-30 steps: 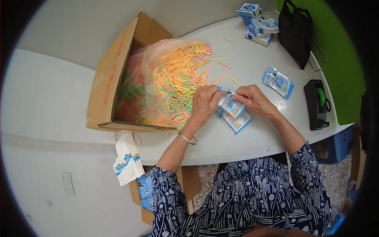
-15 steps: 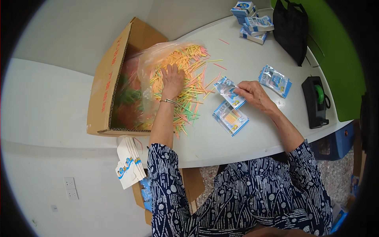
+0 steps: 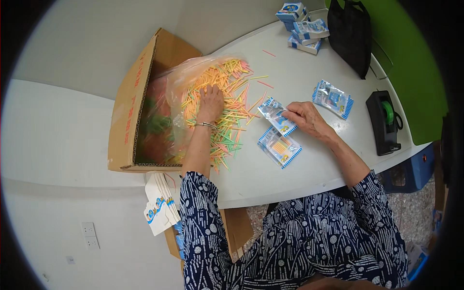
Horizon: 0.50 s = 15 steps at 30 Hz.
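Note:
My left hand [image 3: 210, 105] rests on a heap of thin coloured sticks [image 3: 234, 108], yellow, orange, pink and green. Its fingers reach forward, slightly apart, their tips partly sunk among the sticks; nothing shows as held. The heap spills from a clear plastic bag [image 3: 176, 89] lying in the mouth of a cardboard box [image 3: 130, 111]. Between thumb and fingers, my right hand [image 3: 309, 122] pinches a clear packet with blue print [image 3: 273, 114], tilted above the table. Just nearer me lies a similar packet [image 3: 280, 146] with yellowish sticks showing inside. Another blue-edged packet [image 3: 333, 98] lies beyond my right hand.
Small blue-and-white boxes [image 3: 302, 29] are stacked at the back, beside a black bag [image 3: 350, 36]. A black tape dispenser [image 3: 384, 123] stands at the right of the white table [image 3: 251, 186]. Folded white cartons [image 3: 159, 205] sit below the cardboard box. A few loose sticks lie scattered.
The view has shifted slightly. My left hand stays on the stick heap, with its fingers a little straighter. My right hand still grips the same packet, in nearly the same place.

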### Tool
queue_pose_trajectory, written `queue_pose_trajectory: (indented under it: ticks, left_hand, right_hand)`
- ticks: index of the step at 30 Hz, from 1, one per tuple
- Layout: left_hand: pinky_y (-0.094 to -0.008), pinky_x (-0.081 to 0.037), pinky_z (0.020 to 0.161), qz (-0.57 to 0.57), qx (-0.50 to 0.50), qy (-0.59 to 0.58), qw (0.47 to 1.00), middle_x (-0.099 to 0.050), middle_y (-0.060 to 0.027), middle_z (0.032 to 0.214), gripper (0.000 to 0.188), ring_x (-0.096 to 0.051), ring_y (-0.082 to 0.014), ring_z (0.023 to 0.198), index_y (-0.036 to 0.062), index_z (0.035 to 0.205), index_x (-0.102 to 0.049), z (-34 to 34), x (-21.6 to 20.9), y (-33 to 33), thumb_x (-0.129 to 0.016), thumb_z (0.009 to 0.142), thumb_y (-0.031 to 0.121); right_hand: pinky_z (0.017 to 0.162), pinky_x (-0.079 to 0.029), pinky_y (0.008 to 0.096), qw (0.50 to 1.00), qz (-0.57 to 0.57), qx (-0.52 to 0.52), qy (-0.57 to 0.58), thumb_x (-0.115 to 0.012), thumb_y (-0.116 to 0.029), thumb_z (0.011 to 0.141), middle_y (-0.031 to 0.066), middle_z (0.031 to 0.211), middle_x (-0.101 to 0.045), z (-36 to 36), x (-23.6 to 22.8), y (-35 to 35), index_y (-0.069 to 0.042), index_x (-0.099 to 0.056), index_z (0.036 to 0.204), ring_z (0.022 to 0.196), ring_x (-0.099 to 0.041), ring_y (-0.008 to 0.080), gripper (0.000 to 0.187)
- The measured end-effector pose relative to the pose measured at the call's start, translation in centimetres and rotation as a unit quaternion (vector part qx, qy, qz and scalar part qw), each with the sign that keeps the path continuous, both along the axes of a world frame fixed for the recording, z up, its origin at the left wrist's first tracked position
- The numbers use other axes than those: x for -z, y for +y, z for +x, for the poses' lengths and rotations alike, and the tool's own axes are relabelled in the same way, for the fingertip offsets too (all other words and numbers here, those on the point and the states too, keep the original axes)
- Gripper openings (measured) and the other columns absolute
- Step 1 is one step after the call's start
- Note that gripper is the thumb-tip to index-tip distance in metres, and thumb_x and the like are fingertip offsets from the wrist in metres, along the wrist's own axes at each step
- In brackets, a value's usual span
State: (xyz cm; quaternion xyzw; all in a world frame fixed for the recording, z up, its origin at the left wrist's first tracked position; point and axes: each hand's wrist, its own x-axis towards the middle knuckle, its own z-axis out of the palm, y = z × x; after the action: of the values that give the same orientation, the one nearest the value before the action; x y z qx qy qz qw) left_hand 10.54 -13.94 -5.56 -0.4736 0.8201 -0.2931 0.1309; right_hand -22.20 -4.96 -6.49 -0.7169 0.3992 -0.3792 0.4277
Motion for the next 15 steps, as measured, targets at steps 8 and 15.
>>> queue_pose_trajectory:
  ticks: [8, 15]
  left_hand:
    - [-0.0435, -0.037, 0.081, -0.007, 0.006, 0.043, 0.999, -0.051, -0.0122, 0.093, 0.013, -0.049, -0.0278, 0.093, 0.0032, 0.088, -0.057, 0.2, 0.3, 0.5, -0.05, 0.078, 0.008]
    - [-0.044, -0.038, 0.083, -0.039, -0.011, 0.07, 0.997, -0.058, -0.0105, 0.089, 0.013, -0.052, -0.0247, 0.09, 0.0055, 0.085, -0.062, -0.9, -1.9, 0.1, -0.052, 0.08, 0.012]
  right_hand:
    - [0.053, -0.032, 0.0374, 1.0, 0.0, 0.0, -0.008, -0.057, -0.022, 0.088, 0.0131, 0.058, -0.043, 0.1, 0.4, 0.0, 0.005, -0.049, 0.067, 0.053, -0.038, 0.02, 0.035]
    - [0.053, -0.032, 0.0365, 1.0, 0.016, 0.008, -0.014, -0.057, -0.021, 0.088, 0.0127, 0.058, -0.044, -0.3, -0.5, 0.0, 0.005, -0.05, 0.068, 0.054, -0.038, 0.0184, 0.034]
